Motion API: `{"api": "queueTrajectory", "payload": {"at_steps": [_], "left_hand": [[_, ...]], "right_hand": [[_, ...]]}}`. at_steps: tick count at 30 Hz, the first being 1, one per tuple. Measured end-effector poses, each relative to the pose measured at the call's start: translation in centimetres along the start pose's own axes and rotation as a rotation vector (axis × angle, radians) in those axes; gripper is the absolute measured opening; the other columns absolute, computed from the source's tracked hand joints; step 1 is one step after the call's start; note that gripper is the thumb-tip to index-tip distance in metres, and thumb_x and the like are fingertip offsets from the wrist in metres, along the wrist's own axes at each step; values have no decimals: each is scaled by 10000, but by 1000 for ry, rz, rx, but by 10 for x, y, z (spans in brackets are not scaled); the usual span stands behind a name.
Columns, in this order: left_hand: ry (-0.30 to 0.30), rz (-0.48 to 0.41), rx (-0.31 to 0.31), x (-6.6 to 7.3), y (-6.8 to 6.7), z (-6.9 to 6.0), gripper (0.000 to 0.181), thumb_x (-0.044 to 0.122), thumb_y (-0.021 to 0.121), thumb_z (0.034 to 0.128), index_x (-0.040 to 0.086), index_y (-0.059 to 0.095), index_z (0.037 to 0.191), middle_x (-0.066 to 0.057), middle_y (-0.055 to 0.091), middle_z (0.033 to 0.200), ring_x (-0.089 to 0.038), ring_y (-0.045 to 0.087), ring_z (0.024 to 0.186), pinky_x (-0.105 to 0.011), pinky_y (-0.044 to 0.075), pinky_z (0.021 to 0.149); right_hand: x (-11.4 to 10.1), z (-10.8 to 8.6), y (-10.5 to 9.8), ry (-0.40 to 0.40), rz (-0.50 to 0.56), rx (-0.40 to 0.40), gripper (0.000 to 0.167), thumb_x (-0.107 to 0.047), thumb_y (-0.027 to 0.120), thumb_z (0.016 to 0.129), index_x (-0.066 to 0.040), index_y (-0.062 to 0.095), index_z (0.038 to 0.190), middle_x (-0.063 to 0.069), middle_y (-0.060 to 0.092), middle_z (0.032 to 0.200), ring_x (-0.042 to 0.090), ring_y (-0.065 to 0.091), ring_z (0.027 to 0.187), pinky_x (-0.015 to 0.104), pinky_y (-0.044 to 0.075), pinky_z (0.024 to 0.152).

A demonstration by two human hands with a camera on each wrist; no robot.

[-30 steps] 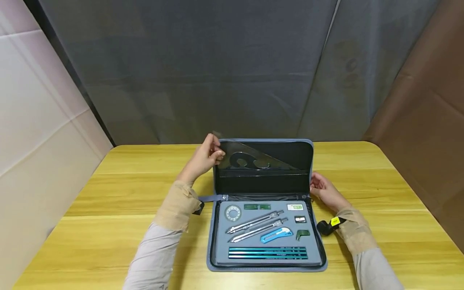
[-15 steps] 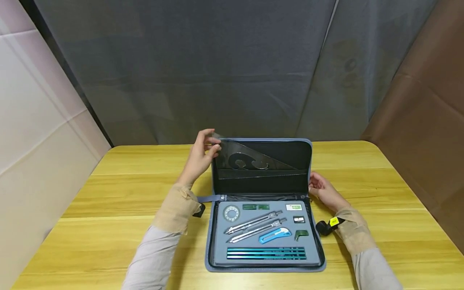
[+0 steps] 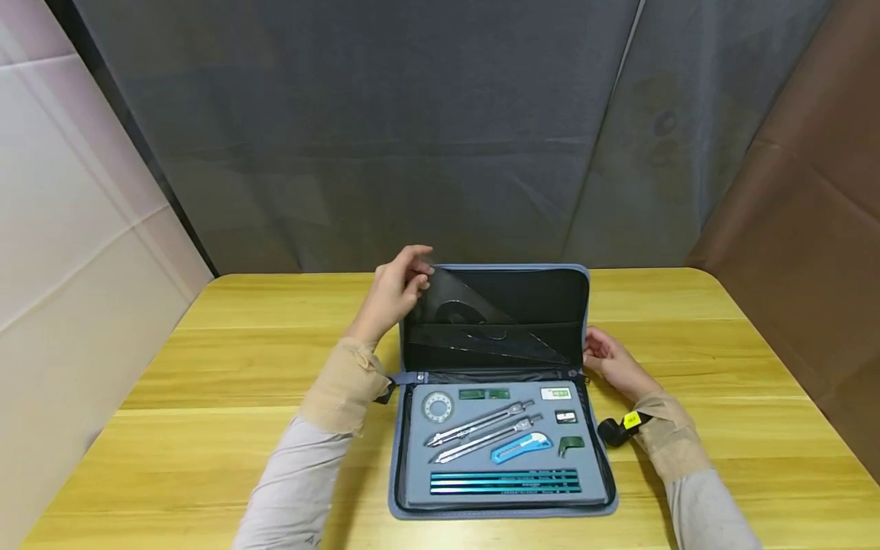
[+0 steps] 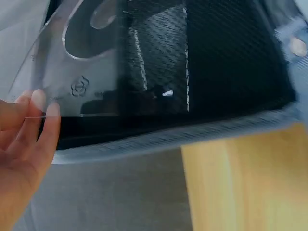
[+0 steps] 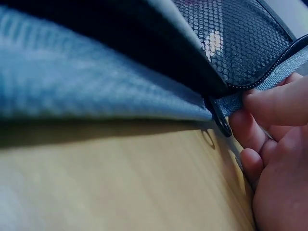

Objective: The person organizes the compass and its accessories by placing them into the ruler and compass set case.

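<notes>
In the head view my left hand (image 3: pixel 397 294) pinches the upper left corner of a clear set square (image 3: pixel 457 294) with curved cut-outs. Its pointed lower end shows through the mesh pocket (image 3: pixel 447 336) inside the raised lid of a zip case. Seen from the left wrist, thumb and fingertips (image 4: pixel 52 110) hold the set square's edge. My right hand (image 3: pixel 614 363) grips the lid's right edge low down, by the hinge. In the right wrist view, thumb and fingers pinch the blue fabric edge beside the zip (image 5: pixel 274 70) and its black pull (image 5: pixel 220 118).
The case's grey tray (image 3: pixel 419 485) holds a round protractor-like disc (image 3: pixel 438 407), two silver compasses (image 3: pixel 481 428), a blue utility knife (image 3: pixel 521 448), a sharpener (image 3: pixel 566 416), an eraser (image 3: pixel 555 393) and several green pencils (image 3: pixel 505 482). A wooden table (image 3: pixel 241 367) lies beneath.
The set square has tilted, its pointed end sinking from above the pocket's edge to low behind the mesh. My left hand has shifted right with it. The right hand keeps its place.
</notes>
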State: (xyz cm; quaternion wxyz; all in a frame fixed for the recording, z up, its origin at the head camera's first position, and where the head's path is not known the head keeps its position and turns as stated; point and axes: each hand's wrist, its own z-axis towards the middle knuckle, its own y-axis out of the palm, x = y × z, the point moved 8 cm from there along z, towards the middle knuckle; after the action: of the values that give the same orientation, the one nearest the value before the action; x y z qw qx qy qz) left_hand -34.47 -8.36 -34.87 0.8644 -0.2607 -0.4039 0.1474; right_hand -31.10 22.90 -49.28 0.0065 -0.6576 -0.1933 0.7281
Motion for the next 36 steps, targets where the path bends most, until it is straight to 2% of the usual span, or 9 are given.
{"api": "queueTrajectory", "payload": {"at_steps": [4, 6, 9, 13, 17, 22, 29, 36], "left_hand": [[-76, -2, -15, -9, 5, -10, 321, -92, 542, 842, 7, 477, 1141, -148, 622, 886, -219, 633, 724, -278, 528, 596], [-85, 2, -18, -11, 6, -14, 319, -83, 547, 843, 9, 469, 1140, -144, 622, 887, -218, 636, 730, -285, 533, 605], [-81, 12, -11, -12, 6, -17, 349, -81, 549, 843, 4, 421, 1157, -145, 628, 886, -221, 638, 733, -304, 537, 633], [-90, 50, -5, -14, 4, -19, 335, -86, 564, 832, -20, 384, 1107, -161, 649, 887, -240, 645, 753, -332, 536, 675], [-76, 99, 11, -14, 2, -21, 290, -83, 595, 813, -48, 419, 1040, -174, 665, 887, -267, 649, 788, -355, 528, 698], [-44, 162, 66, -12, -1, -22, 272, -71, 653, 771, -60, 485, 984, -165, 657, 865, -274, 641, 793, -367, 521, 719], [-38, 236, 83, -11, 1, -25, 263, -64, 678, 750, -54, 510, 953, -184, 562, 905, -277, 607, 782, -353, 519, 711], [-43, 276, 101, -11, 0, -26, 283, -30, 694, 751, -61, 536, 983, -186, 480, 942, -263, 578, 761, -327, 512, 698]], "right_hand": [[0, 0, 0, 13, -6, -5, 284, 188, 408, 799, 118, 425, 1075, 32, 489, 832, 97, 454, 734, 185, 397, 655], [0, -1, 0, 18, -10, -3, 283, 186, 407, 802, 114, 425, 1076, 38, 488, 837, 99, 454, 736, 185, 398, 655], [-1, -1, 0, 12, -11, 2, 279, 184, 410, 803, 113, 426, 1073, 44, 485, 841, 100, 454, 739, 181, 399, 656], [-2, 0, 0, -4, -10, 2, 275, 188, 410, 799, 109, 429, 1062, 38, 484, 835, 94, 455, 737, 176, 402, 653], [0, 1, -1, -7, -18, 5, 267, 191, 408, 798, 96, 433, 1046, 25, 486, 826, 87, 457, 729, 175, 400, 649], [0, 1, -1, -12, -29, 4, 261, 190, 413, 801, 109, 433, 1048, 33, 484, 827, 89, 457, 737, 178, 397, 658], [1, -1, -3, -7, -37, 8, 247, 167, 430, 819, 82, 443, 1050, 15, 501, 835, 88, 468, 743, 176, 405, 666], [-2, -2, -3, -61, -6, -2, 255, 197, 421, 795, 128, 424, 1040, -34, 502, 806, 65, 469, 723, 164, 403, 648]]}}
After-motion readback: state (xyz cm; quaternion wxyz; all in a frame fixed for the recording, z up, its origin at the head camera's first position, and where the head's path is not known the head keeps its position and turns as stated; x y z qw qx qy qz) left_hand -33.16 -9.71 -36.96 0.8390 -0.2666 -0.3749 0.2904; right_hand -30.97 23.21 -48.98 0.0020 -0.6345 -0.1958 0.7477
